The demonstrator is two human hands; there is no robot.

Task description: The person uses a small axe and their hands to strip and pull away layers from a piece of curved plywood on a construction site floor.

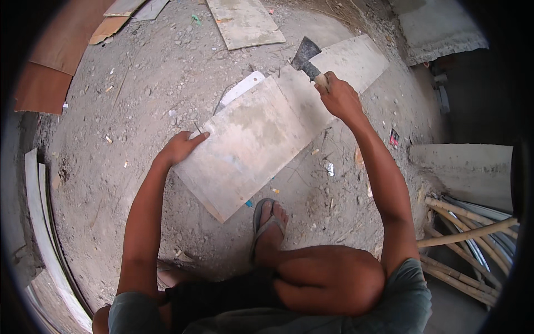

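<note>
A pale, stained plywood board lies aslant on the ground in front of me. My left hand grips its left edge, thumb on top and the other fingers partly hidden. In my right hand is a hatchet, held by its short handle close to the dark head. The hatchet is over the board's far right end, next to a second pale board; whether its blade touches the wood I cannot tell. A thin nail or wire sticks up near my left thumb.
A white flat piece lies behind the board. Another plywood sheet is farther off, and brown sheets lean at the far left. Bamboo poles and concrete blocks stand right. My sandalled foot is near the board's lower edge.
</note>
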